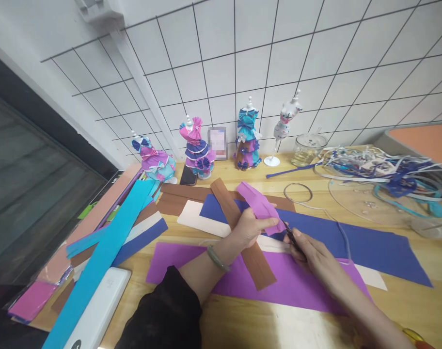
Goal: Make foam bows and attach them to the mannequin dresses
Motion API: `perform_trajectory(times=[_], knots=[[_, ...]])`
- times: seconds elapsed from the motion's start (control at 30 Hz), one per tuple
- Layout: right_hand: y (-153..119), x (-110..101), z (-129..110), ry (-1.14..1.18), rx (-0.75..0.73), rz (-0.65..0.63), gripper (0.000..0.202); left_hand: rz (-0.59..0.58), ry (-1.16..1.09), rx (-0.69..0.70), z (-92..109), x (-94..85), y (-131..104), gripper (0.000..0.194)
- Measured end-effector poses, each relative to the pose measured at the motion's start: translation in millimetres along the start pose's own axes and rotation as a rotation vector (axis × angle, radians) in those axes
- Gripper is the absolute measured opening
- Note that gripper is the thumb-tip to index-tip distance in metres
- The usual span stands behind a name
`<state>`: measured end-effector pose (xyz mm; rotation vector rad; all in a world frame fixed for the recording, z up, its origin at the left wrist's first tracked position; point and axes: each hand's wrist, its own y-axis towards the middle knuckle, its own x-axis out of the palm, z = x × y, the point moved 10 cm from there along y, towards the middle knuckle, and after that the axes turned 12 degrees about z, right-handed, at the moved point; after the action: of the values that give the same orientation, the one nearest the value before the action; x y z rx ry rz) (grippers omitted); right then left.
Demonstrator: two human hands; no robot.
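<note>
A strip of purple crepe paper (258, 201) is pinched in my left hand (250, 228), its thumb lying on top. My right hand (311, 249) grips dark scissors (294, 239), whose blades meet the strip's lower right edge. How far the blades are apart is too small to tell. Beneath my hands lie a brown strip (259, 269), a wide purple sheet (279, 286), a long dark blue sheet (370, 245) and a cream strip (199, 219). A bangle (218, 259) circles my left wrist.
Three small mannequins in paper dresses, one of them teal (247, 125), and a barer mannequin (287, 118) stand by the tiled wall. Left are a turquoise strip (108, 247) and a white power bank (101, 305). Right are a wire coil (298, 193), a glass jar (308, 149) and ribbon scraps (377, 162).
</note>
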<state>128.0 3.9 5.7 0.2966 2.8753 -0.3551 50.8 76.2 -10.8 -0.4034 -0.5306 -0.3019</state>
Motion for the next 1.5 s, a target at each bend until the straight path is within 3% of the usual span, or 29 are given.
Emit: perform_trajectory(times=[0.33,0.6,1.2,1.5], knots=[[-0.6,-1.4,3.4,-0.043,-0.004,-0.014,0.046,-0.045,0.035,0.033,1.9,-1.4,2.5,0.051],[-0.9,-0.3,7.6,0.041,0.049,0.005,0.041,-0.005,0.059,0.065,0.3,-7.9,6.7,0.052],[-2.4,4.1,-3.4,0.017,0.022,0.002,0.046,-0.036,0.073,0.044,-4.5,-1.8,3.7,0.049],[-1.3,5.2,2.3,0.078,0.055,0.001,0.043,-0.031,0.053,0.030,-4.2,-0.7,2.0,0.049]])
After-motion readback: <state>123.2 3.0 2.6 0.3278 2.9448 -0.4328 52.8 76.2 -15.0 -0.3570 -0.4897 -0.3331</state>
